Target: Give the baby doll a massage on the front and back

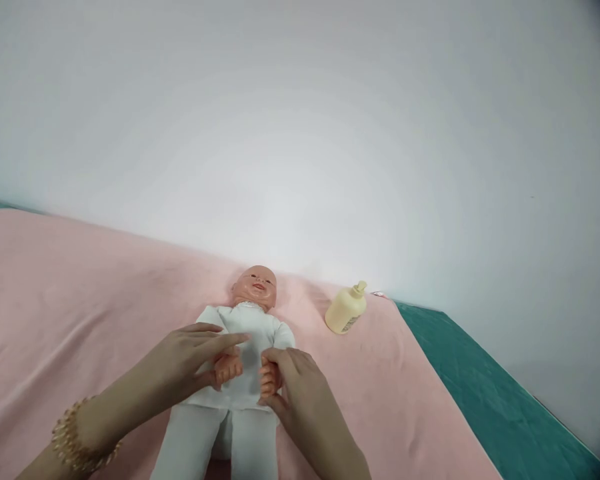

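A baby doll (253,327) in a white top and white trousers lies on its back, head toward the wall. My left hand (193,353) is around one of its forearms, thumb at the doll's wrist and index finger stretched over its chest. At the other side, my right hand (300,387) grips the doll's other hand (268,380) between thumb and fingers. Both of the doll's small hands show in front of its belly. The doll's feet are cut off by the lower frame edge.
A pale yellow pump bottle (346,310) stands tilted in view, right of the doll's head. Beneath everything is a pink blanket (105,280), over a green surface (490,373) that shows at the right. A white wall (300,133) rises behind.
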`<state>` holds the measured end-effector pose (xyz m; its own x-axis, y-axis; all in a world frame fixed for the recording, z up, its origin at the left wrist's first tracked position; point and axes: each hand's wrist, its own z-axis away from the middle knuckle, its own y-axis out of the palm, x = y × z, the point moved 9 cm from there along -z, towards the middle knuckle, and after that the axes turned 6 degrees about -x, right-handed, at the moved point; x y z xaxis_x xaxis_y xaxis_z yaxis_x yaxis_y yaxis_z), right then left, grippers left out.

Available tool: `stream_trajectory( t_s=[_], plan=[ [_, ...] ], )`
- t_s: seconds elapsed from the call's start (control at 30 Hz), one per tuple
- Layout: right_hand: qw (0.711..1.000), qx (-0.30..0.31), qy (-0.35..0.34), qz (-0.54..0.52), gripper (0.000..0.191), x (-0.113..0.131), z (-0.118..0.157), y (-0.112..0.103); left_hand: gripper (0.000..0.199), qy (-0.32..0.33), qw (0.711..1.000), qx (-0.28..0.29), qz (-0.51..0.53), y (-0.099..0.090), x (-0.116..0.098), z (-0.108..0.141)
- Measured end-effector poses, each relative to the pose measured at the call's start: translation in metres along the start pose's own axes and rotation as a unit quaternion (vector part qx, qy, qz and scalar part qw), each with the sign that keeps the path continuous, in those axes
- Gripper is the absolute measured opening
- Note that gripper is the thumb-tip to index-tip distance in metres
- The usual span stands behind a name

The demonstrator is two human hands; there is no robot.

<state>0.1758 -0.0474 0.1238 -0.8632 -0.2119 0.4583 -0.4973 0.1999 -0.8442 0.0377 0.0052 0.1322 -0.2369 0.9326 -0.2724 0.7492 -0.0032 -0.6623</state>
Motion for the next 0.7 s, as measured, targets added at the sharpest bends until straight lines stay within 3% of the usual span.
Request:
stream_trajectory(
  t_s=[0.2,0.37,0.5,0.6,0.7],
  plan=[
    [0.993,-0.051,-0.086,0.067,0.022,0.013,-0.002,0.020,0.032,0.040,0.998,0.007,-0.040,0.010,-0.011,-0.001],
    [0.985,-0.047,-0.121,0.116,0.022,0.011,0.000,0.035,0.031,0.051,0.998,0.002,-0.046,0.013,-0.012,-0.001],
    [0.986,-0.047,-0.115,0.108,0.027,0.012,-0.001,0.029,0.033,0.042,0.998,0.007,-0.034,0.012,-0.009,-0.001],
    [0.992,-0.051,-0.083,0.077,0.040,0.007,-0.003,0.007,0.028,0.007,1.000,-0.002,-0.030,-0.009,0.003,0.002],
    [0.997,-0.050,-0.016,0.051,0.039,-0.014,-0.002,-0.023,0.021,-0.107,0.987,-0.022,-0.117,-0.049,0.033,0.010]
  ],
)
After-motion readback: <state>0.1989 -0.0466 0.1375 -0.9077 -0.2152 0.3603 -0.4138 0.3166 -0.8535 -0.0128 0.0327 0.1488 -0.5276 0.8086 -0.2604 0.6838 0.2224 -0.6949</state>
